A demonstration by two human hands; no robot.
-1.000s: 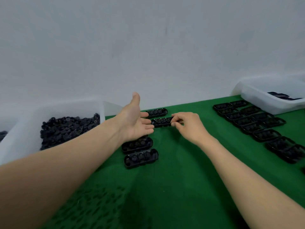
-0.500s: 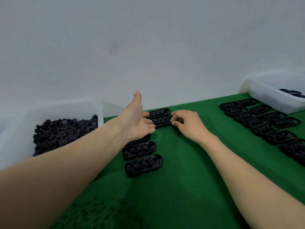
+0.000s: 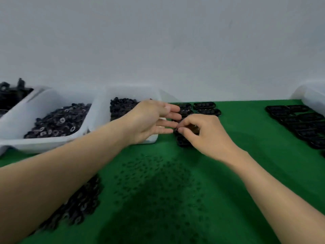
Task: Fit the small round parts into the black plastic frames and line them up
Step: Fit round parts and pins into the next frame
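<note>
Green felt covers the table (image 3: 237, 155), with a grey wall rising at its far edge. At the centre, the right hand (image 3: 205, 136) curls over a short column of black plastic frames (image 3: 182, 141), thumb and forefinger pinched at the edge of one; whether it grips the frame or a part is unclear. Just left of it, the left hand (image 3: 151, 120) hovers flat and open, fingers extended, holding nothing. Two more filled frames (image 3: 205, 108) lie beyond the hands, and a larger group of frames (image 3: 299, 122) sits far right. White bins (image 3: 52, 143) at the left hold small round parts (image 3: 58, 120); loose parts (image 3: 79, 205) lie under the left forearm.
</note>
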